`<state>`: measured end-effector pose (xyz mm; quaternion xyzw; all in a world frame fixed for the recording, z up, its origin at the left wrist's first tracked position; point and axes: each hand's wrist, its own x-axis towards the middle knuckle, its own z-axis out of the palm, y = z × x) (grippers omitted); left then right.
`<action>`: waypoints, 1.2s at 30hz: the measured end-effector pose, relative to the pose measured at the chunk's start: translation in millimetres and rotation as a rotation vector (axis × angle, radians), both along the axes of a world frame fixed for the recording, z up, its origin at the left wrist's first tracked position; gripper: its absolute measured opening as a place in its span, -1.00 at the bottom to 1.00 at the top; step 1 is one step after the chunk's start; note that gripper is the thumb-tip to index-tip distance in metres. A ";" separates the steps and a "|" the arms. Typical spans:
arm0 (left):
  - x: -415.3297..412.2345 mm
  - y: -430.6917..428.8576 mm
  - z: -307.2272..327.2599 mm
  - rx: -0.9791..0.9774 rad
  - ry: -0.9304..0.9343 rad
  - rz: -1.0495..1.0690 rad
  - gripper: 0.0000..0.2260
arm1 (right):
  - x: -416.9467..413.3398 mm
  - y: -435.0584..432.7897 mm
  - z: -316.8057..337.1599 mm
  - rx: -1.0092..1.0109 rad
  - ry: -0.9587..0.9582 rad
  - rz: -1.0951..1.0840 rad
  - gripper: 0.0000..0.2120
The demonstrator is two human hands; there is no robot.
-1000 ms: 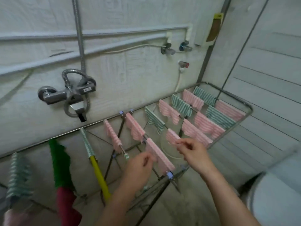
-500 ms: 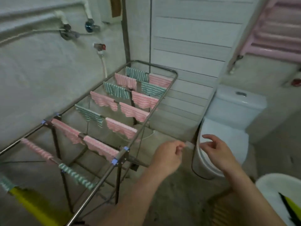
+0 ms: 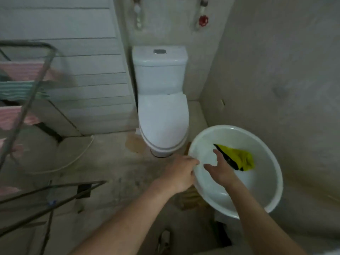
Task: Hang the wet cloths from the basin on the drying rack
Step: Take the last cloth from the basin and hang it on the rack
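My right hand point(image 3: 219, 168) hangs over the white basin point(image 3: 261, 183) at the lower right of the frame. Its fingers are spread wide and hold nothing, and the fingertips are just beside the dark edge of the yellow cloth point(image 3: 241, 159), which lies inside the basin. My left hand point(image 3: 181, 173) sits at the basin's left rim; I cannot tell whether it grips the rim. I judge the step in hand is picking up this cloth. I should pinch one corner rather than bunch it, let it drip over the basin, then carry it to the drying rack point(image 3: 39, 78) at the left edge.
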<state>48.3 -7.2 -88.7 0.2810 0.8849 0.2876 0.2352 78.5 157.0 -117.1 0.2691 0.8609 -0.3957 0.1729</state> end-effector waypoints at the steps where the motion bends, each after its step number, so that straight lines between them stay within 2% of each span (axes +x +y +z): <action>1: -0.5 9.7 -9.3 -0.029 0.006 -0.032 -0.68 | 2.6 10.0 -8.5 0.015 -0.031 -0.005 -0.32; 6: -10.1 74.0 -60.0 -0.180 0.055 -0.224 -0.63 | 4.3 69.2 -57.4 0.270 -0.187 0.042 -0.39; 10: -24.4 110.1 -92.3 -0.235 0.050 -0.293 -0.68 | -5.3 105.5 -104.4 0.367 -0.253 0.016 -0.42; 12: -31.1 123.9 -108.1 -0.265 0.017 -0.309 -0.65 | -9.9 116.9 -120.9 0.423 -0.238 0.040 -0.49; 15: -40.4 140.6 -121.2 -0.270 -0.048 -0.274 -0.62 | -17.1 124.3 -126.5 0.449 -0.093 0.002 -0.62; 18: -47.9 152.6 -127.0 -0.205 -0.202 -0.123 -0.62 | -24.0 127.3 -117.7 0.266 0.035 -0.287 -0.78; 19: -48.4 157.7 -125.9 -0.153 -0.291 -0.042 -0.60 | -25.8 130.1 -112.5 0.119 0.052 -0.419 -0.76; 21: -49.4 165.5 -120.9 0.060 -0.503 0.191 -0.58 | -27.0 131.5 -96.3 -0.328 0.131 -0.648 -0.67; 22: -49.5 168.3 -115.7 0.193 -0.603 0.326 -0.59 | -25.2 131.9 -85.8 -0.525 0.166 -0.716 -0.67; 24: -51.3 168.7 -102.9 0.378 -0.735 0.500 -0.64 | -23.6 131.6 -63.9 -0.772 0.208 -0.746 -0.71; 27: -51.1 158.5 -98.8 0.394 -0.695 0.463 -0.65 | -23.8 129.7 -44.3 -0.974 0.215 -0.694 -0.77; 30: -51.3 143.0 -85.3 0.357 -0.458 0.356 -0.94 | -25.1 124.8 -28.8 -1.040 0.222 -0.575 -0.85; 32: -52.9 127.9 -69.0 0.373 -0.303 0.314 -0.83 | -25.5 122.6 -14.9 -1.008 0.249 -0.504 -0.84; 34: -54.0 111.7 -44.1 0.447 -0.226 0.347 -0.83 | -23.8 122.6 -0.7 -0.990 0.277 -0.467 -0.85; 36: -52.9 93.0 -15.5 0.538 -0.298 0.365 -0.83 | -23.3 120.0 16.4 -0.980 0.319 -0.420 -0.76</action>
